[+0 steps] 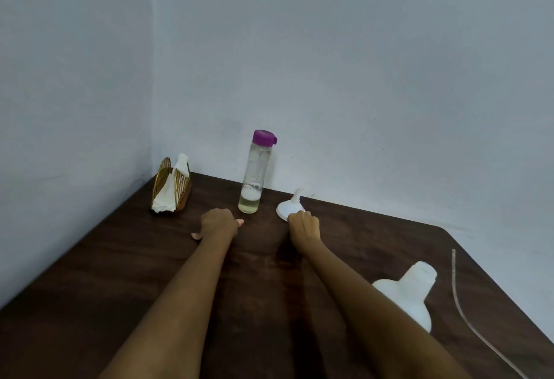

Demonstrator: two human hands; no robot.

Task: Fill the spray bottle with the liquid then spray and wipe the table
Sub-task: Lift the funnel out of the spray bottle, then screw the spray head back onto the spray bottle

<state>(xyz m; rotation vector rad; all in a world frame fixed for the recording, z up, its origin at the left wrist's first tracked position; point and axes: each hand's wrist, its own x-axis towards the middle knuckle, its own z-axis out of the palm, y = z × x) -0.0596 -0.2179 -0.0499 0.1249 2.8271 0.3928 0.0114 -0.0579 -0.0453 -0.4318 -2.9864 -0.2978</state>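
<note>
Since the spray bottle (410, 294) stands uncapped near the right forearm, early days — right hand (303, 224) pinching the funnel (289, 206), left hand (218, 222) loosely curled, empty, beside the capped liquid bottle (254, 175); filling, spraying, wiping of table (90, 288) left.

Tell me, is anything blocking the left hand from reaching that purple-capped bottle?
Nothing visible does. The left hand rests on the table just in front of the bottle, with only bare wood between them.
</note>
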